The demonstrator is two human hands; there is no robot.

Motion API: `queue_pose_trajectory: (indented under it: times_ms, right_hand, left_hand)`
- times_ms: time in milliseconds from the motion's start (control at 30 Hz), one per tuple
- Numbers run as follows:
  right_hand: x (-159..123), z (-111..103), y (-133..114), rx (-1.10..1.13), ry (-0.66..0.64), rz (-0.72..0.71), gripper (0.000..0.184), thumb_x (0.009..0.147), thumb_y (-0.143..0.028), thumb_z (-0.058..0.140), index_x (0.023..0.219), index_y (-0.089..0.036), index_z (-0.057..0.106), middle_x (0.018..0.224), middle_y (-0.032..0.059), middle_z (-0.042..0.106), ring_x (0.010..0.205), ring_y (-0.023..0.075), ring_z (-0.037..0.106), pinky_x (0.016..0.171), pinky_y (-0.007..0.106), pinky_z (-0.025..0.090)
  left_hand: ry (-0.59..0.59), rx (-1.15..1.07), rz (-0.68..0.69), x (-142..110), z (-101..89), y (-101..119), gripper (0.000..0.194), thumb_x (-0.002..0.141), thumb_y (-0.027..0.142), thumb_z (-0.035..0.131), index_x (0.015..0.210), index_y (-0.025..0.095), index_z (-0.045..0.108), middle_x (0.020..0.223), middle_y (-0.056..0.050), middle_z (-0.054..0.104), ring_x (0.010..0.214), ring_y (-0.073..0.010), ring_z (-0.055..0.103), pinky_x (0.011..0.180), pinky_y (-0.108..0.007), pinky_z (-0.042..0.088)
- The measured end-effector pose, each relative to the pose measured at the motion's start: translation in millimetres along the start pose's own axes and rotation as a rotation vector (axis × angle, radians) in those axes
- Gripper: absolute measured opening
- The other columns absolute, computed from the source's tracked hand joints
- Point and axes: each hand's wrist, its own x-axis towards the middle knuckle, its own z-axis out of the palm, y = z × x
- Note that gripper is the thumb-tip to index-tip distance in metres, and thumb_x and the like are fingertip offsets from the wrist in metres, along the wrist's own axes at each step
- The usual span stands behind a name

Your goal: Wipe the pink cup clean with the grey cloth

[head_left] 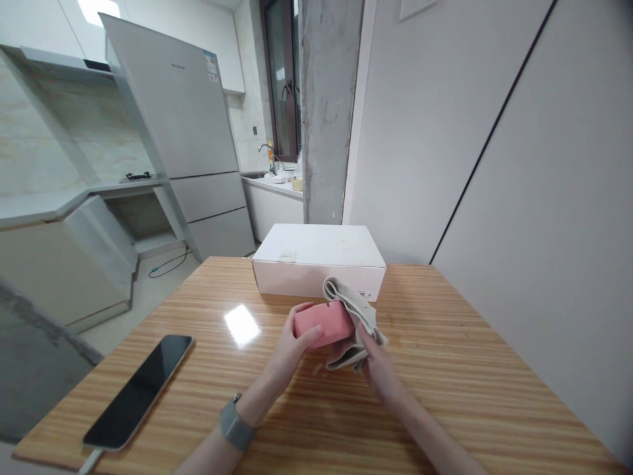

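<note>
My left hand (291, 346) grips the left end of a small pink rounded case (324, 322), held just above the wooden table (469, 369). My right hand (378, 369) is closed on a crumpled beige cloth (353, 313) that is draped over the right end of the pink case. A grey watch band sits on my left wrist. Both hands are near the middle of the table, just in front of a white box.
A closed white cardboard box (319, 257) lies at the table's far edge. A black phone (141, 389) with a cable rests at the near left corner. Beyond stand a grey fridge (192, 132), a kitchen counter, a concrete pillar and a white wall on the right.
</note>
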Motion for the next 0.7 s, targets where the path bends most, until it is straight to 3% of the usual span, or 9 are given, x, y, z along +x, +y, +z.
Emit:
queue_pose_trajectory:
  times_ms: [67,133,233,333,533,700]
  right_hand:
    - [-1.6,0.6,1.2,-0.084,0.025,-0.066,0.032,0.060,-0.045,0.082,0.084,-0.026,0.075,0.095,0.0012,0.076,0.110,0.0263,0.061,0.102,0.036,0.042]
    - [0.1,1.6,1.0,-0.097,0.049,-0.080,0.032,0.058,-0.045,0.083,0.082,-0.026,0.075,0.094,0.0012,0.076,0.112,0.0264,0.060,0.104,0.037,0.041]
    - [6.9,1.7,-3.3,0.019,0.094,0.001,0.039,0.059,-0.053,0.080,0.085,-0.024,0.074,0.090,0.0019,0.076,0.102,0.0274,0.066,0.093,0.039,0.050]
    - [12.3,0.2,-12.4,0.198,0.116,0.119,0.044,0.061,-0.053,0.078,0.093,-0.023,0.073,0.087,0.0018,0.077,0.090,0.0276,0.069,0.083,0.040,0.055]
    - [8.5,6.5,-24.0,0.355,-0.045,0.222,0.040,0.075,-0.050,0.067,0.104,-0.021,0.070,0.099,0.0051,0.076,0.103,0.0286,0.065,0.091,0.043,0.050]
    - [3.5,10.8,-18.5,0.309,-0.096,0.247,0.041,0.077,-0.051,0.066,0.104,-0.020,0.071,0.100,0.0051,0.076,0.103,0.0272,0.066,0.092,0.041,0.049]
  left_hand:
    - [0.046,0.047,0.015,1.4,-0.3,-2.7,0.069,0.064,0.033,0.079,0.124,0.018,0.049,0.114,-0.012,0.064,0.103,-0.0259,0.060,0.091,-0.038,0.046]
    - [0.024,-0.042,-0.017,3.7,-1.2,-5.5,0.071,0.068,0.037,0.075,0.129,0.018,0.045,0.115,-0.012,0.064,0.104,-0.0249,0.060,0.091,-0.037,0.046]
    - [-0.046,-0.237,-0.113,6.1,-3.3,-5.9,0.067,0.073,0.038,0.068,0.134,0.019,0.044,0.123,-0.011,0.061,0.111,-0.0239,0.058,0.092,-0.035,0.046]
    - [-0.066,-0.190,-0.144,4.8,-4.2,-0.7,0.069,0.071,0.032,0.072,0.134,0.022,0.047,0.124,-0.011,0.061,0.109,-0.0251,0.059,0.090,-0.036,0.047]
    - [-0.134,-0.169,-0.010,0.8,0.3,5.0,0.057,0.071,0.042,0.074,0.119,0.013,0.061,0.123,-0.016,0.062,0.116,-0.0306,0.054,0.096,-0.038,0.042]
    - [-0.210,-0.198,-0.101,-0.7,0.1,2.4,0.074,0.068,0.040,0.075,0.133,0.020,0.047,0.132,-0.015,0.054,0.116,-0.0323,0.053,0.094,-0.043,0.045]
